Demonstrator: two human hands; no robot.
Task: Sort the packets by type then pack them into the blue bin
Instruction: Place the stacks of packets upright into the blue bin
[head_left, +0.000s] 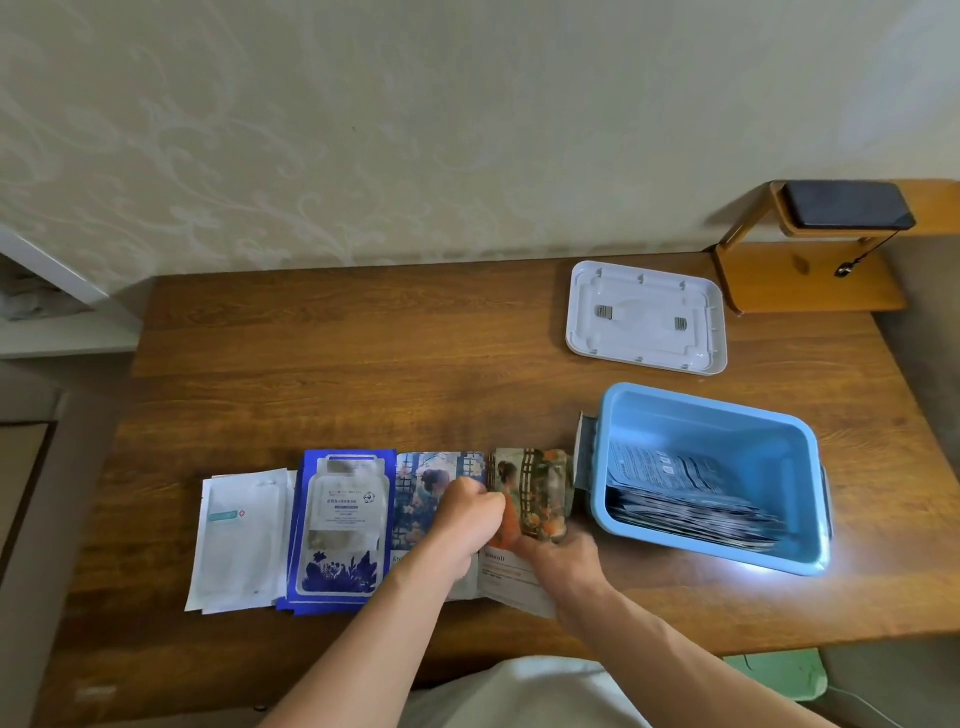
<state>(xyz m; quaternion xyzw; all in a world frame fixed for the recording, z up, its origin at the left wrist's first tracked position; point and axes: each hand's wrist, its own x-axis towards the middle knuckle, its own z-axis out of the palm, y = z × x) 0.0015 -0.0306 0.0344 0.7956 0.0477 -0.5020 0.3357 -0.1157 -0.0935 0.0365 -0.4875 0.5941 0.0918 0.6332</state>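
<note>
The left hand (467, 519) is clenched, its curled fingers (480, 499) pinching the left edge of a stack of orange-picture packets (535, 488). The right hand (563, 561) is smeared by motion, yet its fingers lie curled against the lower right part of the same stack and grasp it there. The stack stands tilted up off the wooden table (363, 364) between the two hands. Its top edge reaches past the fingertips to the grey handle (584, 457) of the blue bin (701, 431).

The bin sits just right of the right hand's fingers, with a layer of dark printed packets (685, 499) lying slanted inside it.

Under and just left of the left hand's knuckles lie blue-picture packets (418, 493), partly covered by that hand. Further left of the fingers is a pile of deep blue packets (337, 525). Beyond it, farthest from the fingers, are white packets (239, 540), their edges tucked under the blue ones.

Well beyond the fingertips, past the bin, a white lid (647, 317) lies upside down on the table. To its right stands a wooden stand (810, 280) with a dark pad (847, 205) on top.
</note>
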